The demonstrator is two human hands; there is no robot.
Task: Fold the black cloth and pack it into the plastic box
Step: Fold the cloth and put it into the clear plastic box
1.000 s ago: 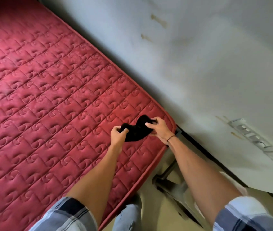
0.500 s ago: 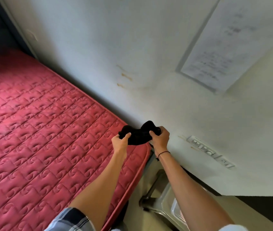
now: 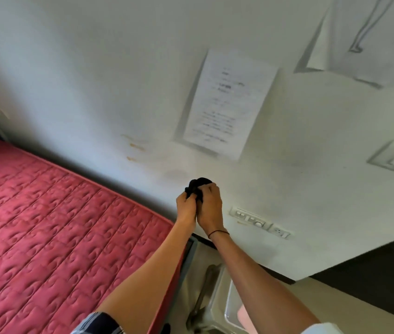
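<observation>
Inspecting the head view, I found both hands raised in front of the wall (image 3: 94, 68), pressed close together. The left hand (image 3: 186, 207) and right hand (image 3: 211, 206) were each clenched on the black cloth (image 3: 197, 185), which was bunched into a small wad between them, clear of the red mattress (image 3: 46, 225). I judged the folding nearly complete, though its neatness could not be confirmed. A clear plastic box (image 3: 229, 307) sat on the floor below the right forearm, lower right. Packing remained outstanding: the cloth was not yet in the box.
</observation>
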